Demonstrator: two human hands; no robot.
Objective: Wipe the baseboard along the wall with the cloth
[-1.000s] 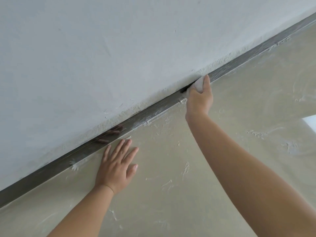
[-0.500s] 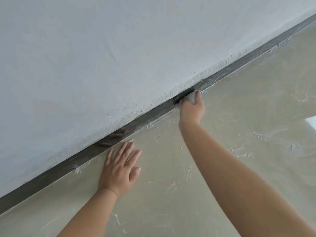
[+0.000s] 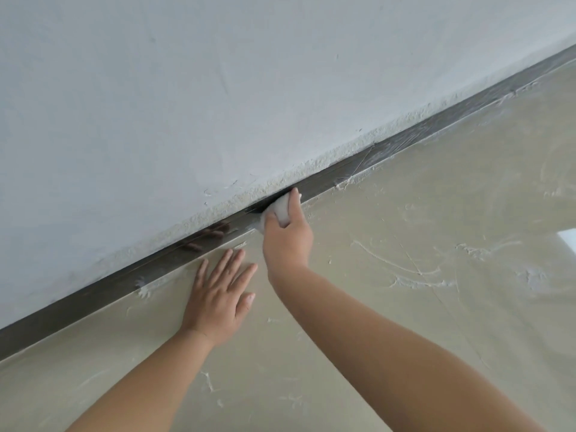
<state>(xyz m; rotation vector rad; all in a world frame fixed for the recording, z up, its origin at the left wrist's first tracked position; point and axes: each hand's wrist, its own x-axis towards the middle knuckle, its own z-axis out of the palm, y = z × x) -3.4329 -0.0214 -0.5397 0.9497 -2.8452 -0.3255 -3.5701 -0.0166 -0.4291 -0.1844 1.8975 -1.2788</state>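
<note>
**Person wiping a dark baseboard with a white cloth, midway along the wall**

Seen from a head-worn camera looking down, a dark, glossy baseboard (image 3: 405, 141) runs diagonally from about 8 o'clock to 2 o'clock, between a pale textured wall (image 3: 218, 88) above and a beige floor (image 3: 405, 291) below. The task looks to be partly done. The strip toward 8 o'clock appears mostly dark and clean, though a small white smudge sits at its foot. The stretch toward 2 o'clock shows pale streaks and residue, so that part seems left to wipe. The floor carries white smears and scrapes.

The right hand (image 3: 288, 238), near the centre of the picture, has its fingers curled round a small bunched white cloth (image 3: 280, 210) and presses it against the baseboard. The cloth sits where baseboard and floor meet, partly covered by the fingers.

The left hand (image 3: 218, 294), just toward 7 o'clock of the right one, lies flat on the floor, fingers straight and spread, holding nothing. Its fingertips stop just short of the baseboard, which shows their reflection
</note>
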